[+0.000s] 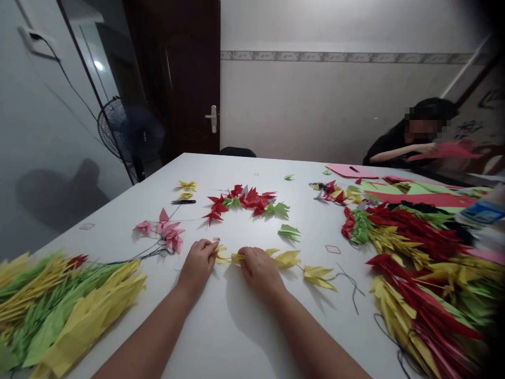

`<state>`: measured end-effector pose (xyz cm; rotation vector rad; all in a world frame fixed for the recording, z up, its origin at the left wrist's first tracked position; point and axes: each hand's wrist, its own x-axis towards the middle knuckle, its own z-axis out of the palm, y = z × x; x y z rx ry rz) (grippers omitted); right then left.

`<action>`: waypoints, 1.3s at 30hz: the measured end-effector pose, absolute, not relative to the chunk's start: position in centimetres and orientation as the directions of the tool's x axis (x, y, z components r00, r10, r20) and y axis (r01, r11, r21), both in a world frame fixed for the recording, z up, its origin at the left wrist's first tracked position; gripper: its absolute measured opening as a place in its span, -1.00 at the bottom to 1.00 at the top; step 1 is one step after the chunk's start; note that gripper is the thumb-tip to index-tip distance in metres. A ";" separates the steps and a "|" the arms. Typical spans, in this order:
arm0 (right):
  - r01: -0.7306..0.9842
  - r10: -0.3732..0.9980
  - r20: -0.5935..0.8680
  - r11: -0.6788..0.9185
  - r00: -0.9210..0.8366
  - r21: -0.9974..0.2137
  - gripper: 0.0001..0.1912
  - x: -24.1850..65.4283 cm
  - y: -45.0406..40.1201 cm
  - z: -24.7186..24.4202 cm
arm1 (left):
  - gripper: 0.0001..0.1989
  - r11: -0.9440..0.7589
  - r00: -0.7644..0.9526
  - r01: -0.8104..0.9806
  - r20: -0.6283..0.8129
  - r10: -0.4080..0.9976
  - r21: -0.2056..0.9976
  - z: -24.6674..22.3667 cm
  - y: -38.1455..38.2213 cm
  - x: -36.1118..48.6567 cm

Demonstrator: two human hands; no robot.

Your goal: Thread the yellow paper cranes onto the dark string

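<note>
My left hand (199, 263) and my right hand (260, 271) rest on the white table (221, 326) close together, pinching a small yellow folded paper piece (238, 258) between them. More yellow paper cranes (286, 258) lie to the right of my right hand, strung on a dark thread (351, 284). Another yellow piece (221, 255) sits by my left fingertips. Pink folded cranes (170, 234) on thread lie beyond my left hand. Farther ahead, a ring of red and green folded cranes (244, 202) lies on the tabletop.
Large heaps of yellow, green and red folded paper (418, 273) fill the table's right side, with another heap (67, 305) at left. Small scissors (183, 202) lie ahead. A seated person (394, 150) handles red paper beyond the far corner. A fan (114, 129) stands by a dark door.
</note>
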<state>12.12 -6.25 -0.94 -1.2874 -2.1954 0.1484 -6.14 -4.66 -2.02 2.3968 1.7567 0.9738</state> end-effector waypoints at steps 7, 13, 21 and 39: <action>0.684 0.748 0.465 0.645 -0.474 -0.341 -0.72 11.3 -6.4 -1.1 | -0.68 -0.274 0.139 0.894 0.362 0.922 0.355 -1.8 -4.6 -5.5; 0.700 0.846 0.399 0.522 -0.353 -0.488 -0.76 11.3 -6.1 -1.2 | -0.69 -0.282 0.127 0.880 0.385 0.914 0.381 -1.6 -4.8 -5.7; 0.655 0.887 0.411 0.440 -0.210 -0.614 -0.77 11.5 -5.8 -1.1 | -0.77 -0.364 0.184 0.858 0.446 0.876 0.362 -1.9 -4.9 -5.5; 0.555 0.908 0.391 0.406 -0.152 -0.726 -0.84 11.5 -5.8 -1.1 | -0.82 -0.350 0.199 0.825 0.352 0.914 0.443 -1.4 -5.5 -5.0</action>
